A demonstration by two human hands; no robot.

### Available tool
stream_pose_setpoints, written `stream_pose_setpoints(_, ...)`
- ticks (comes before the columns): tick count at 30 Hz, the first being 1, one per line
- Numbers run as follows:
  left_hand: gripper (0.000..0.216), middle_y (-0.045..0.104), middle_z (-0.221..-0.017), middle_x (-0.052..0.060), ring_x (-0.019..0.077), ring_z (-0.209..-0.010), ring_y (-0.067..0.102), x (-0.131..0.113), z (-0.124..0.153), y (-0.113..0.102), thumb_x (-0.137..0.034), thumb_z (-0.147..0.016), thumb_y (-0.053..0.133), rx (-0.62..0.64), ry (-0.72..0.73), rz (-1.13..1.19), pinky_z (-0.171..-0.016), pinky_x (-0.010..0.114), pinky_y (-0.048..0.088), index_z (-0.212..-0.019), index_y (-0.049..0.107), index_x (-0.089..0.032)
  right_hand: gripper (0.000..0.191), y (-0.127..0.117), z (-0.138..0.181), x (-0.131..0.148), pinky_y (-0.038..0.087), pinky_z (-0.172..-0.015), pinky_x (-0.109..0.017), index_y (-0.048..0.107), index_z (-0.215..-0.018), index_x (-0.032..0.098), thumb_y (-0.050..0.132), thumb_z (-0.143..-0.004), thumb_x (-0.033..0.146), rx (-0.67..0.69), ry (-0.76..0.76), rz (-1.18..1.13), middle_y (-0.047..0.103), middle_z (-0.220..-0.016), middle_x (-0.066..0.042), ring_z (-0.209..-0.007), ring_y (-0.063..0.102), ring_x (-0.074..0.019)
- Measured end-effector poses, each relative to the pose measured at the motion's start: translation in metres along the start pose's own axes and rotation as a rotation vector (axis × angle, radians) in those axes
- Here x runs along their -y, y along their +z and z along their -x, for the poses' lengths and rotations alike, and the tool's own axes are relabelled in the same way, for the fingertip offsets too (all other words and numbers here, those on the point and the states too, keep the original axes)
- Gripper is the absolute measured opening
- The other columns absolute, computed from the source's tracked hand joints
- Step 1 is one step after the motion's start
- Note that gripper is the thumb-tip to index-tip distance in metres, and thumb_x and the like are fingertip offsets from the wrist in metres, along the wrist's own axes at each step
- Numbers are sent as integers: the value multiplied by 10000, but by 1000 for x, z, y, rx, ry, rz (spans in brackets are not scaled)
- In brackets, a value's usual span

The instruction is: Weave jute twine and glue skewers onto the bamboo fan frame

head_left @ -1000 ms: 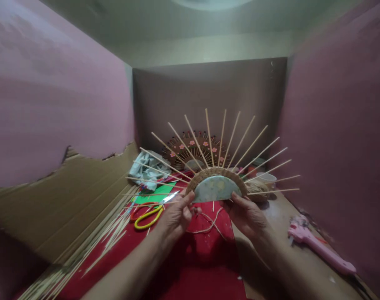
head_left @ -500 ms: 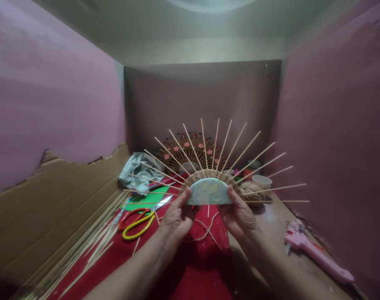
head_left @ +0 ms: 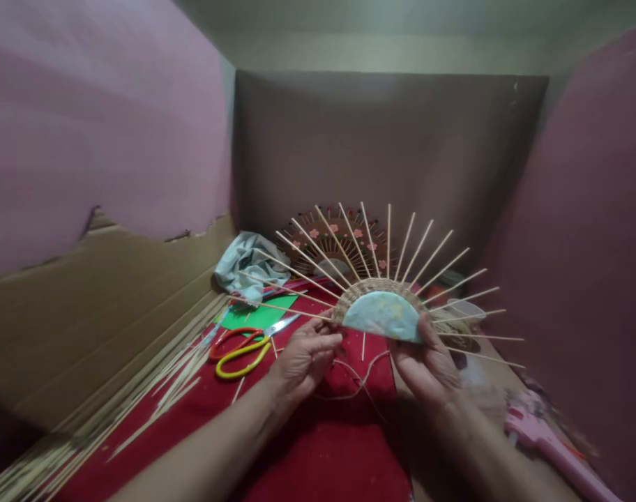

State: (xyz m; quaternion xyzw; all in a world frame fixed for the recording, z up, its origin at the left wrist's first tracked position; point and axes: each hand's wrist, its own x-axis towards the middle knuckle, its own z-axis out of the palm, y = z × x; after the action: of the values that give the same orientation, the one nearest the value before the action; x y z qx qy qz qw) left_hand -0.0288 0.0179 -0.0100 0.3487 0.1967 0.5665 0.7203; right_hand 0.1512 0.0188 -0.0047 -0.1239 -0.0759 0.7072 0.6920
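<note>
A half-round fan-shaped piece [head_left: 383,315] with a pale blue floral cloth centre, a woven straw-coloured band and thin sticks radiating from it is held up in front of me. It tilts slightly down to the right. My right hand [head_left: 430,362] grips its lower right corner, the thumb lying on the front. At the lower left end are the bent fingers of my left hand [head_left: 307,352], close around the edge by the lowest stick; the exact contact is partly hidden. Behind and below, a loose cord [head_left: 349,394] crosses itself on the red cloth [head_left: 318,453].
Scissors [head_left: 245,352] with red and yellow handles lie left, on a green sheet [head_left: 260,314]. Loose thin sticks [head_left: 166,401] run along the cardboard [head_left: 114,314]. A crumpled pale cloth [head_left: 247,265] and a flower-trimmed fan piece [head_left: 344,233] are behind. A pink glue gun [head_left: 548,432] lies right.
The fan-shaped piece has shifted right in view and tilted down to its right. My left thumb has come off its front face; my right hand keeps its grip. The view has turned left.
</note>
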Motion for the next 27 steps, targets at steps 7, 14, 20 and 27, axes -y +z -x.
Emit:
stream_pose_setpoints(7, 189, 578, -588, 4, 73, -449, 479, 7, -5, -9, -82, -585, 681, -199, -47, -151, -404, 200, 372, -771, 647, -85, 262, 2, 3, 3, 449, -943, -309, 627, -1051, 220, 432, -899, 307, -142, -61, 62, 703, -964, -12, -1010, 605, -135)
stream_pose_setpoints(14, 155, 602, -582, 35, 83, -454, 506, 8, 1, -7, -176, -603, 717, -271, -33, -242, -386, 190, 370, -685, 631, -77, 275, -2, 2, 0, 511, -852, -289, 648, -1014, 208, 400, -914, 269, -135, -87, 122, 716, -904, -24, -913, 645, -128)
stream_pose_setpoints(20, 198, 605, -562, 39, 64, -414, 489, 7, -2, -8, -251, -634, 717, -308, -20, -210, -337, 167, 341, -623, 637, -70, 215, -3, 4, -3, 517, -833, -281, 658, -985, 200, 470, -884, 224, -76, -117, 201, 723, -846, -24, -842, 663, -122)
stream_pose_setpoints(27, 154, 591, -510, 13, 53, -380, 468, 5, -3, -9, -214, -645, 709, -329, 1, -174, -298, 143, 305, -628, 621, -88, 237, -16, 2, -7, 477, -903, -307, 625, -1056, 195, 508, -863, 267, -15, -60, 206, 706, -959, -33, -950, 632, -134)
